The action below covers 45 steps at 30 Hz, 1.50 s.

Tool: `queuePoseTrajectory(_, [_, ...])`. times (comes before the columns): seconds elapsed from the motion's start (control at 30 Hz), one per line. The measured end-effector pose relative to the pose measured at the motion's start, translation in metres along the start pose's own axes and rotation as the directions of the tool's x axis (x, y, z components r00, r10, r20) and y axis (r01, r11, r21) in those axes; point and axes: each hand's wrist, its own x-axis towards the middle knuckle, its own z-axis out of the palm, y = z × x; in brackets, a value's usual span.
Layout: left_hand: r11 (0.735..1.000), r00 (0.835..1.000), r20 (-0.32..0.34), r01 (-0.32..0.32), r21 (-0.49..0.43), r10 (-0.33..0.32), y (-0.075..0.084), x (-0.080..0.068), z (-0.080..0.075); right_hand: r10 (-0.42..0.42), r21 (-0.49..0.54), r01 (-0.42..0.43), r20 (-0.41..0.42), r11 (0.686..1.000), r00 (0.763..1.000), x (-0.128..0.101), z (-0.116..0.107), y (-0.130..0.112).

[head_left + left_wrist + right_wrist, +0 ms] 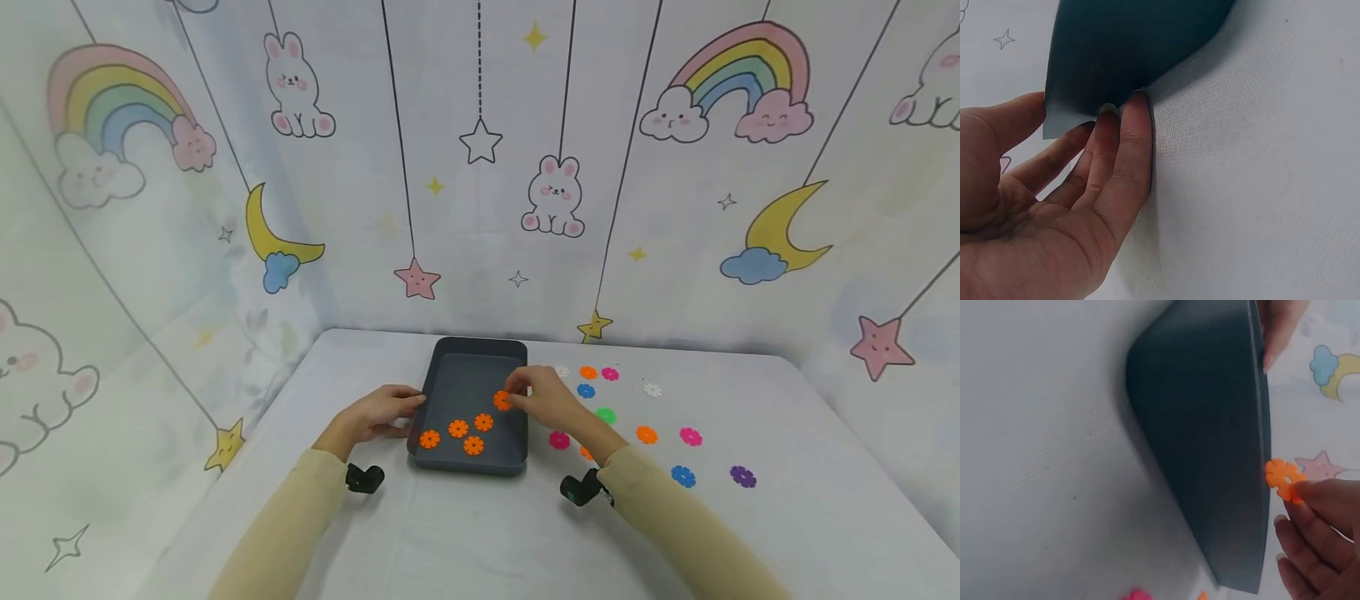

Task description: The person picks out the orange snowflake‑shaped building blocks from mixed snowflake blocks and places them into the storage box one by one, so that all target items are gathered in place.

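A dark grey rectangular tray lies on the white table. Several orange flower-shaped plastic pieces rest inside it, near its front. My left hand holds the tray's left side, thumb at the rim and fingers against the outer wall, as the left wrist view also shows. Over the tray's right part, my right hand pinches another orange flower piece between thumb and finger. In the right wrist view this piece appears beside the tray's rim, and left fingers show beyond the far side.
Loose flower pieces in several colours lie right of the tray, among them a purple one, a blue one and a green one. Some are partly behind the right arm. A patterned curtain hangs behind the table.
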Motion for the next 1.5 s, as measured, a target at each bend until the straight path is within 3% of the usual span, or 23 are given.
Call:
queuePoseTrajectory(0.33, [1.000,1.000,0.002,-0.004,-0.003,0.004,-0.001,0.000,-0.001,0.054,-0.033,-0.055,-0.004,0.998,0.999,0.026,0.024,0.007])
queuePoseTrajectory(0.6, [1.000,1.000,0.004,-0.005,0.001,0.005,-0.001,0.001,-0.001,0.085,-0.130,-0.084,0.002,0.988,0.996,0.033,0.035,0.013])
queuePoseTrajectory(1.0, [1.000,1.000,-0.003,0.000,-0.003,0.000,-0.001,0.001,0.000,0.102,-0.255,-0.090,0.035,0.963,0.994,0.036,0.039,0.010])
queuePoseTrajectory(1.27, [1.000,1.000,-0.001,-0.002,-0.007,0.002,0.001,0.002,0.000,0.115,-0.278,-0.099,0.044,0.956,0.992,0.036,0.038,0.006])
queuePoseTrajectory(1.5, [1.000,1.000,-0.007,0.010,0.002,-0.010,0.001,0.000,0.001,0.075,-0.323,-0.046,0.078,0.945,0.994,0.033,0.036,0.007])
